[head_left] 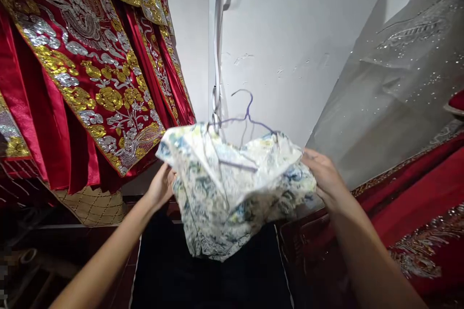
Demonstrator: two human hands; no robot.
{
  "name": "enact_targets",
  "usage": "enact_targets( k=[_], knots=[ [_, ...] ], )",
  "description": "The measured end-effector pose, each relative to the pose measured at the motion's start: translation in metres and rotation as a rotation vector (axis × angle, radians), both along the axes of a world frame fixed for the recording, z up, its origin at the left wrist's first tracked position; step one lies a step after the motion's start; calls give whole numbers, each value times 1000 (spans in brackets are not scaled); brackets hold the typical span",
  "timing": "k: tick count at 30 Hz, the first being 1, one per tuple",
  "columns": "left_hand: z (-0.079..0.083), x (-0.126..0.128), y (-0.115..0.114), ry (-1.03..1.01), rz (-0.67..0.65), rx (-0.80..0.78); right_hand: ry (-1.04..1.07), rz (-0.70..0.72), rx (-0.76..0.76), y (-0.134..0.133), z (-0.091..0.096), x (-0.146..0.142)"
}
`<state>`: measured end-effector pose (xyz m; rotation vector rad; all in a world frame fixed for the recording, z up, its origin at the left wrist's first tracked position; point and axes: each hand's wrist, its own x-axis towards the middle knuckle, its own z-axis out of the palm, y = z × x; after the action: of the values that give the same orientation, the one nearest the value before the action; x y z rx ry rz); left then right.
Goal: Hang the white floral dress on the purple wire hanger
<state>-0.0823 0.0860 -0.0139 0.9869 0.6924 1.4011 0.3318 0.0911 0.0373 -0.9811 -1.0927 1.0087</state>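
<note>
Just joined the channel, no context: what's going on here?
A person's right hand holds one side of a white cloth garment with a blue-and-yellow floral print; the left hand is at the other side, its grip partly hidden. The garment is on a purple wire hanger whose hook looks free in front of a white wall. A red satin garment with gold and silver embroidery hangs at the view's left.

A crimson satin costume with gold and silver sequin embroidery (109, 99) hung at the left, above a beige cloth crossed by a diamond lattice (94, 205). A slim grey vertical strip (218, 34) ran before a plain white wall (290, 24) (faintly scuffed). At the right, sheer whitish fabric dotted with sparkles (391, 101) sloped down beside deep red cloth with silvery beadwork (416, 193).
</note>
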Motion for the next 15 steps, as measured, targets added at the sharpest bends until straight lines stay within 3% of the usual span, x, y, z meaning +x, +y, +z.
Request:
enact_targets(
  k=[3,7,9,11,13,15],
  knots=[
    [-17,21,-3,-20,179,20,22,-86,156,26,26,-28],
    [-30,46,-7,-51,355,75,-28,16,197,45,38,-68],
    [-39,50,-14,-146,397,-10,-79,65,163,43,28,-70],
    [-49,49,-25,-229,434,-144,-121,19,165,34,8,-63],
    [-58,48,-35,-267,425,-242,-138,-199,237,22,-20,-55],
    [-63,47,-42,-277,373,-276,-105,-559,323,5,-53,-58]
  ],
)
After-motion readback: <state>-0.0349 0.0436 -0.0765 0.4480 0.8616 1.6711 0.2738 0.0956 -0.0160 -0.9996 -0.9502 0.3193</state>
